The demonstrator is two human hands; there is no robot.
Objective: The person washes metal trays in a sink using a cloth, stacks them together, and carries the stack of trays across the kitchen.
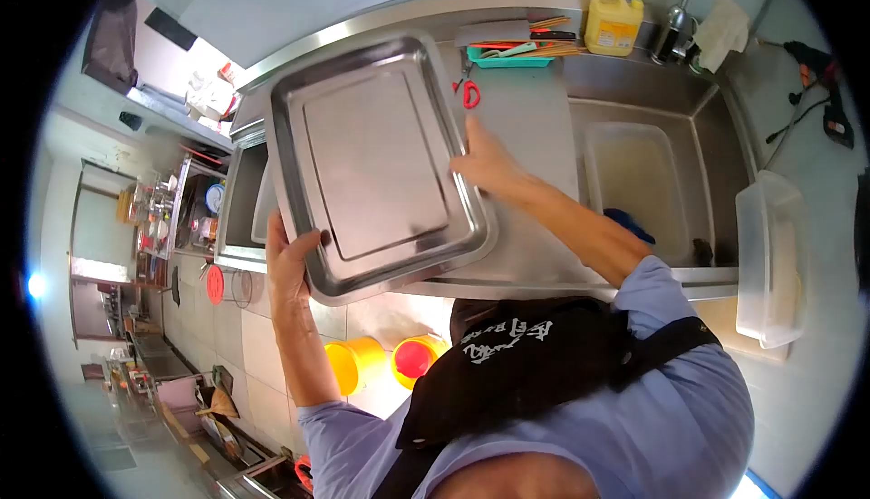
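Observation:
A rectangular stainless steel tray [376, 164] is held up over the counter beside the sink, its hollow side facing me. My left hand [292, 259] grips its lower left edge, with the thumb over the rim and the fingers behind. On the tray's right edge, my right hand [489, 164] is closed round the rim; part of its fingers is hidden behind the metal. Red-handled scissors [470, 95] lie on the counter just above my right hand.
The right-hand sink [716, 136] holds a translucent plastic tub [639, 182] and a dark blue cloth [628, 224]. Behind stand a green basket [512, 61] with utensils, a yellow jug [614, 24] and a faucet [675, 28]. Yellow buckets [356, 365] stand on the floor.

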